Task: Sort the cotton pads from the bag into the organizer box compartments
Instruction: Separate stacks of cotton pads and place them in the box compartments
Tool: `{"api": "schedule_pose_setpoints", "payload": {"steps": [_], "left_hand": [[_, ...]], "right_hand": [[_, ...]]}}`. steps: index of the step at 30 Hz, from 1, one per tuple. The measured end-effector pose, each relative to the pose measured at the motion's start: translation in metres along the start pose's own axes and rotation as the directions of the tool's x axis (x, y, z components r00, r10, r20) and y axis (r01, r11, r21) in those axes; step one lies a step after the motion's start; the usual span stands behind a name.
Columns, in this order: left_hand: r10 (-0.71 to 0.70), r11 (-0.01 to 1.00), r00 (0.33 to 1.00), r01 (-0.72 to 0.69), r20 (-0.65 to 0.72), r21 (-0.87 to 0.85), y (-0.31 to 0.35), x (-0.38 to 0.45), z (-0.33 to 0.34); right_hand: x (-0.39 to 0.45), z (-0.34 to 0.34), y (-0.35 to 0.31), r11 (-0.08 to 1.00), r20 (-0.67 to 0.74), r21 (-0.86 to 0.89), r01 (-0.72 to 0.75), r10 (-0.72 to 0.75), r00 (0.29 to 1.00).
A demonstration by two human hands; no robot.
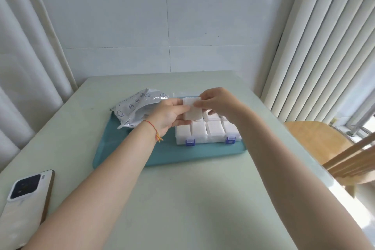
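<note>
Status: both hands raised above the clear plastic organizer box with blue latches (209, 134), which sits at the right half of the teal rectangular mat (172, 154), toward its far edge. Left hand (170, 116) grasps a small stack of white square cotton pads (192, 110) from below and the side, fingers curled under it. Right hand (215, 101) pinches the stack's top edge betw. thumb and fingertips. Stack hangs over the box's far compartments, not touching them.

Near-row compartments appear full to the brim; far row mostly hidden by the hands, fill level cannot be told.

White printed plastic bag (138, 107) lies open at the mat's far-left corner, mouth facing the box.

Risks, as judged:
- Pads are thin and light; peeling one off with the pinch may drag extras, causing a miscount or loose pads falling outside the box.
- Overfilled compartments may spill into neighbours or block the lid.
- Left forearm passes close to the bag; a sweep could shove it off the mat.
- White smartphone (24, 199) at table's near-left edge, clear of the work area.
</note>
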State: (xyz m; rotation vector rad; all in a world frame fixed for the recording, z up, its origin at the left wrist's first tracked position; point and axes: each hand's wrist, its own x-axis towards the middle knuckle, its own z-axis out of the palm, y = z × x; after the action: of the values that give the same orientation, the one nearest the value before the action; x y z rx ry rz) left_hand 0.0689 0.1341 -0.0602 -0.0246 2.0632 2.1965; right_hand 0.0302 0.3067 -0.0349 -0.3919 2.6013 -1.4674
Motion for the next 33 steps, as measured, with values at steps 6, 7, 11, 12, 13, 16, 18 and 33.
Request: {"api": "schedule_pose_setpoints", "payload": {"steps": [6,7,11,12,13,16,18,33], "left_hand": [[0.171,0.835,0.971,-0.053,-0.167,0.548,0.008,0.044,0.033],[0.228,0.731,0.960,-0.061,-0.159,0.679,0.007,0.049,0.034],[0.235,0.465,0.971,-0.074,-0.043,0.882,0.001,0.060,0.044],[0.211,0.463,0.977,-0.072,-0.032,0.883,-0.001,0.061,0.045],[0.198,0.459,0.980,-0.072,-0.023,0.885,-0.002,0.062,0.046],[0.182,0.428,0.983,-0.077,-0.002,0.900,-0.007,0.066,0.044],[0.182,0.409,0.983,-0.089,0.014,0.908,-0.009,0.067,0.043],[0.112,0.166,0.988,-0.124,0.106,0.978,-0.010,0.085,0.052]], "right_hand": [[0.019,-0.031,0.023,0.993,-0.169,0.045,-0.107,0.113,0.979],[0.021,-0.033,0.025,0.991,-0.181,0.036,-0.132,0.136,0.974],[0.037,-0.038,0.039,0.966,-0.131,-0.021,-0.256,0.251,0.959],[0.039,-0.037,0.041,0.958,-0.108,-0.064,-0.279,0.272,0.956],[0.042,-0.036,0.042,0.950,-0.093,-0.113,-0.291,0.282,0.955],[0.048,-0.033,0.043,0.926,-0.082,-0.255,-0.277,0.264,0.961],[0.050,-0.030,0.046,0.908,-0.085,-0.343,-0.241,0.225,0.971],[0.058,-0.016,0.047,0.691,-0.032,-0.719,-0.075,0.074,0.997]]}}
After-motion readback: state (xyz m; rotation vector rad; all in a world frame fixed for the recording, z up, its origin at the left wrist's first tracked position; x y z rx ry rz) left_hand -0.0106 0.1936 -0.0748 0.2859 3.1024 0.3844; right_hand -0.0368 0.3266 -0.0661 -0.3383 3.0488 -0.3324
